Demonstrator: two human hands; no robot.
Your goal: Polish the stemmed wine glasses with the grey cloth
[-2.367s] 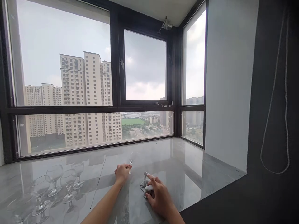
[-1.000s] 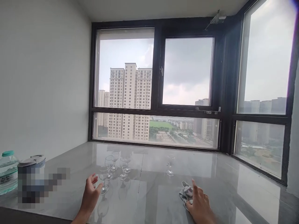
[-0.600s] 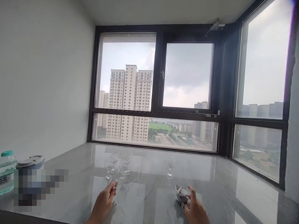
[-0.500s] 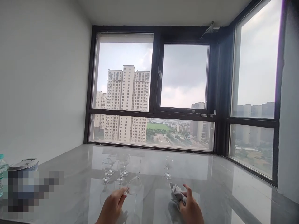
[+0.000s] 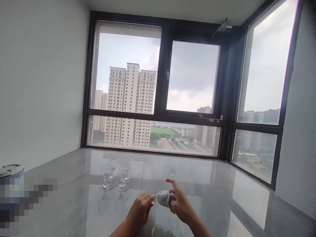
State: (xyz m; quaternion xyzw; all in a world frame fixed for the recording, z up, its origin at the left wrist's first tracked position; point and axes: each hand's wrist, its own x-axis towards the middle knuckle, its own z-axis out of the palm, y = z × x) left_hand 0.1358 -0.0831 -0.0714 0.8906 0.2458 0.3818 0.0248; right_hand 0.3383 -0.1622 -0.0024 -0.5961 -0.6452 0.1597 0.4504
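A wine glass (image 5: 160,200) lies sideways in the air between my hands, its bowl facing right. My left hand (image 5: 142,209) is closed around its stem end. My right hand (image 5: 181,204) grips a grey cloth (image 5: 171,199), part of which is inside the bowl; the index finger points up and away from the cloth. Beyond my right hand stands another wine glass (image 5: 173,168), partly hidden by that finger. To the left, several upright wine glasses (image 5: 106,172) form a close group on the shiny counter.
The grey marbled counter (image 5: 79,184) reflects the windows. A lidded container (image 5: 12,171) is at the left edge, partly covered by a pixelated patch. Dark-framed windows (image 5: 158,115) rise behind the counter and along the right.
My hands have come together, bringing the glass and cloth to each other. The cloth has gone into the bowl. The view has shifted slightly, and the bottle at the left edge is out of sight.
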